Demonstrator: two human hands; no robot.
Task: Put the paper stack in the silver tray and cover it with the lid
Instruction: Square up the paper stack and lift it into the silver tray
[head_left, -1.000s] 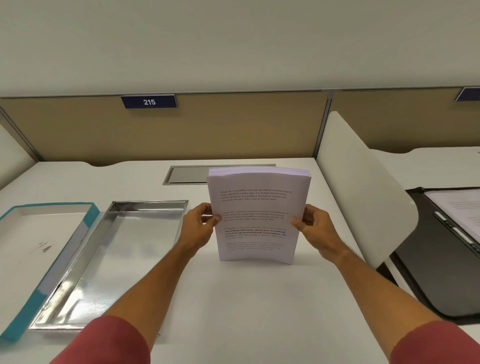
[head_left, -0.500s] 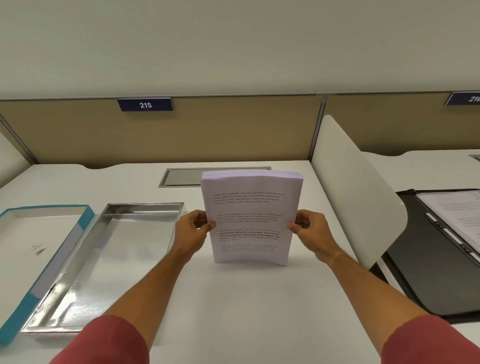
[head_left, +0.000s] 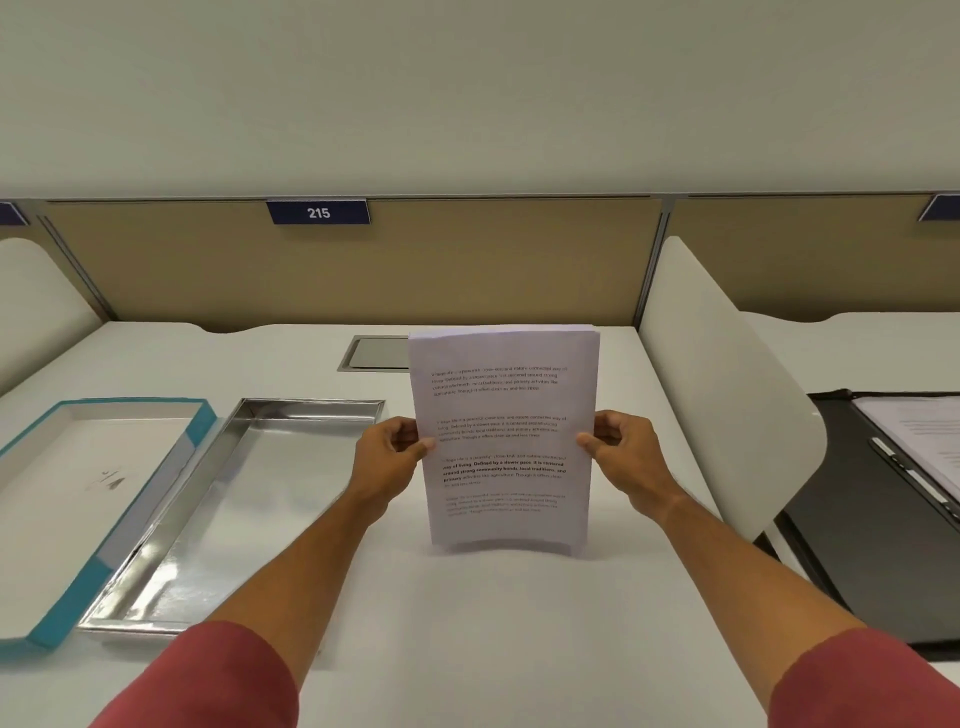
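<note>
head view: the paper stack (head_left: 503, 441) is held upright at centre, its lower edge at the white tabletop (head_left: 467, 613), clamped at its side edges by the left hand (head_left: 387, 457) and right hand (head_left: 621, 457). at nine o'clock the silver tray (head_left: 156, 618) lies open; the teal-edged lid (head_left: 78, 603) lies upturned just beyond it.

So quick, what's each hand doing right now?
Left hand: closed on the paper stack's left edge.
Right hand: closed on its right edge.
</note>
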